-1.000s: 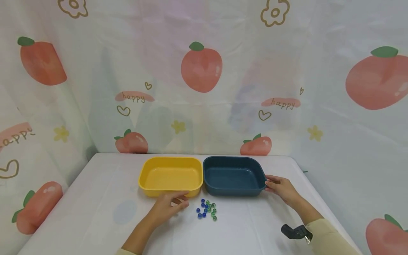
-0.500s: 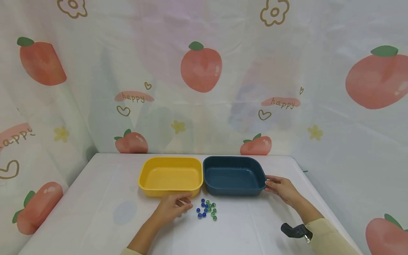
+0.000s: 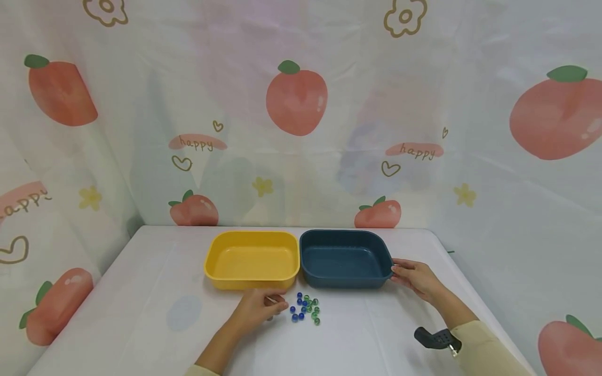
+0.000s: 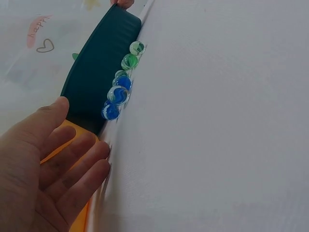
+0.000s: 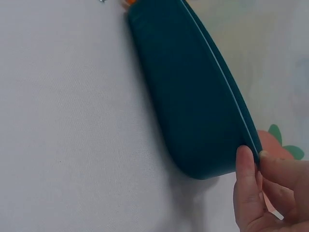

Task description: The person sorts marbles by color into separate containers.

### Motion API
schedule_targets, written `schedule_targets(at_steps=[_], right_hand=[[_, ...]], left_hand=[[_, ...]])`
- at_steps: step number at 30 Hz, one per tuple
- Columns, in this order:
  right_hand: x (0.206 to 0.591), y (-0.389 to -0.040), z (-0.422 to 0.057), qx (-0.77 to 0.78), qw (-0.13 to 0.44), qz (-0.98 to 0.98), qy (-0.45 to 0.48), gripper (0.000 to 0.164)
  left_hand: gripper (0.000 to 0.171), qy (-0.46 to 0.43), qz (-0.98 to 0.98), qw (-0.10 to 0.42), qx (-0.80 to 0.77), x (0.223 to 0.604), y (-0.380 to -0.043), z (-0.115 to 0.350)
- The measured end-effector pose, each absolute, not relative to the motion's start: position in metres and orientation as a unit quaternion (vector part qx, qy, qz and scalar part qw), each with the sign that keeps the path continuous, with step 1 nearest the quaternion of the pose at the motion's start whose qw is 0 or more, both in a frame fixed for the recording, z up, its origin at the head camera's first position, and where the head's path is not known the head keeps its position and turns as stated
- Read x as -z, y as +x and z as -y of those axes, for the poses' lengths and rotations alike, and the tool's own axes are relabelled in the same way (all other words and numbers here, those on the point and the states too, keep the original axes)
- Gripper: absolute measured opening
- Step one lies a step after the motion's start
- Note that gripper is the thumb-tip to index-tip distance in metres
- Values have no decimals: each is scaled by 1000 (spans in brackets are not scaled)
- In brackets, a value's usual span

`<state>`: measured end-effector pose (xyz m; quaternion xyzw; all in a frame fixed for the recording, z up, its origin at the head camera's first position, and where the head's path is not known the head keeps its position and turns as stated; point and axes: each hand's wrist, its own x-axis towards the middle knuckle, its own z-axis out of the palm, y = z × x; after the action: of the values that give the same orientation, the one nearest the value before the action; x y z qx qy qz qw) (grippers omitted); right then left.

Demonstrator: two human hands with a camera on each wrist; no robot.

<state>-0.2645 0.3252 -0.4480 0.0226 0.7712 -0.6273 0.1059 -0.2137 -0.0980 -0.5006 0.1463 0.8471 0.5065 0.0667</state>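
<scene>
Several blue marbles (image 3: 294, 317) and several green marbles (image 3: 316, 310) lie in a loose group on the white table, in front of the place where two tubs meet. My left hand (image 3: 256, 309) is just left of them, its fingers spread and loosely bent. The left wrist view shows its palm and fingers (image 4: 91, 176) holding nothing, with the marbles beyond the fingertips. On the right, my right hand (image 3: 418, 279) pinches the rim at the right end of the dark blue tub (image 3: 345, 282). Thumb and finger meet at that rim in the right wrist view.
A yellow tub (image 3: 251, 284) stands side by side with the dark blue one, on its left. Behind the table hangs a printed cloth (image 3: 296, 172) with peaches. A black strap-like piece (image 3: 435, 339) is by the right sleeve.
My left hand has moved slightly right and toward me, closer to the marbles. The right hand, the tubs and the marbles stay where they were.
</scene>
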Motion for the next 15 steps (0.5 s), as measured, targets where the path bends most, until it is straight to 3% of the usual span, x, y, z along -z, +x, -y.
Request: schedule_targets(at_steps=[15], right_hand=[[444,-263,-325,626,112,-771,18,56]], left_hand=[[44,125,-845,102,-510,496,-218,87]])
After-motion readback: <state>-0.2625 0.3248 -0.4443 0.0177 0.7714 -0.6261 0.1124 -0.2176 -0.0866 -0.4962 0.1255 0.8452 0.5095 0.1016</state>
